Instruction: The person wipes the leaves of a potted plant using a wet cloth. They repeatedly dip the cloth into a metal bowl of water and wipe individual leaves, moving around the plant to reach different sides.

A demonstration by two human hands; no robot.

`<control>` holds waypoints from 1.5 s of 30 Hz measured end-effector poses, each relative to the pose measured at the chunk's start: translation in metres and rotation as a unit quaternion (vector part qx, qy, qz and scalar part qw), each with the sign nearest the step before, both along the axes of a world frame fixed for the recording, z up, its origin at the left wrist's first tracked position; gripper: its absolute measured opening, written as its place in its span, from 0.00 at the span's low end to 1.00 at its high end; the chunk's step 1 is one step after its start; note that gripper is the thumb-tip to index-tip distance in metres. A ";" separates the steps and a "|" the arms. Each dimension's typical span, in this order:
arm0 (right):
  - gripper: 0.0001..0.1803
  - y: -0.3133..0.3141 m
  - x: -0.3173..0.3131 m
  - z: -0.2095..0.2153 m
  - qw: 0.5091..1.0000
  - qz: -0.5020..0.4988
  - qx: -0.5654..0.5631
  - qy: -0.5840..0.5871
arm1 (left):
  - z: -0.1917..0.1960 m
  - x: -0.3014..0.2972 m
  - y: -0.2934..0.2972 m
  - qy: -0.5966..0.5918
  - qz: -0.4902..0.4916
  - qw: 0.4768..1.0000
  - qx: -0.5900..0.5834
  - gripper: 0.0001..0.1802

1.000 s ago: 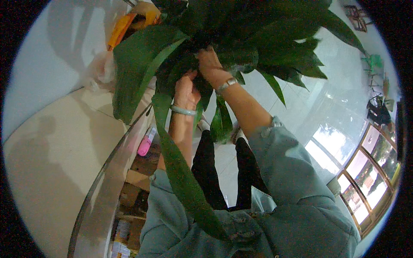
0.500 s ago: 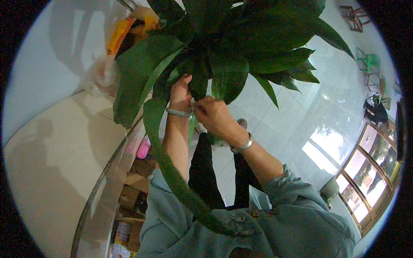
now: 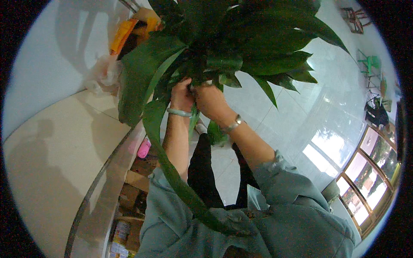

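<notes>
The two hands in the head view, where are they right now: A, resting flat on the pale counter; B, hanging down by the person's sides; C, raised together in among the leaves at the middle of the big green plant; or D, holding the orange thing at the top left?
C: the left hand and the right hand are raised side by side among the plant leaves.

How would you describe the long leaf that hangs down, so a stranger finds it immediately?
Start at the big leafy plant that both hands reach into. From its left side, beside the left hand, one long narrow leaf arcs down past the forearm to the grey-green jacket. The other leaves are shorter and spread outward.
</notes>
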State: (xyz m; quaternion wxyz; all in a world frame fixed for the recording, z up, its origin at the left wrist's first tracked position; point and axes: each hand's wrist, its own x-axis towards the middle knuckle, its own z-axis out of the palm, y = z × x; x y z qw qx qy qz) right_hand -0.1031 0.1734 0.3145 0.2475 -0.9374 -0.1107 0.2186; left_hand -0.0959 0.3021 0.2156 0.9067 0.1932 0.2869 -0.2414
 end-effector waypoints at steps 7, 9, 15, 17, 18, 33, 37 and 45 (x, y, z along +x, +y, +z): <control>0.14 -0.097 -0.032 0.033 0.772 -0.277 0.449 0.355 | 0.059 -0.014 -0.040 0.104 0.048 0.964 0.240 0.16; 0.10 -0.121 -0.040 0.038 0.690 -0.292 0.539 0.385 | 0.073 -0.025 -0.051 0.105 0.059 0.971 0.207 0.17; 0.11 -0.214 -0.077 0.060 0.620 -0.363 0.624 0.308 | 0.109 -0.074 -0.099 -0.050 0.137 0.981 0.132 0.22; 0.11 -0.255 -0.073 0.063 0.600 -0.357 0.579 0.422 | 0.116 -0.079 -0.118 -0.048 0.128 0.971 0.196 0.27; 0.10 -0.277 -0.078 0.068 0.611 -0.329 0.588 0.415 | 0.120 -0.085 -0.130 -0.038 0.108 0.960 0.255 0.28; 0.10 -0.388 -0.073 0.055 0.644 -0.352 0.525 0.431 | 0.162 -0.007 -0.149 0.065 0.072 0.787 0.610 0.44; 0.11 -0.376 -0.046 0.067 0.725 -0.301 0.448 0.428 | 0.153 0.005 -0.137 0.050 0.100 0.799 0.591 0.37; 0.11 -0.268 0.005 0.061 0.841 -0.053 0.381 0.380 | 0.111 -0.082 -0.148 0.125 0.157 0.771 0.605 0.26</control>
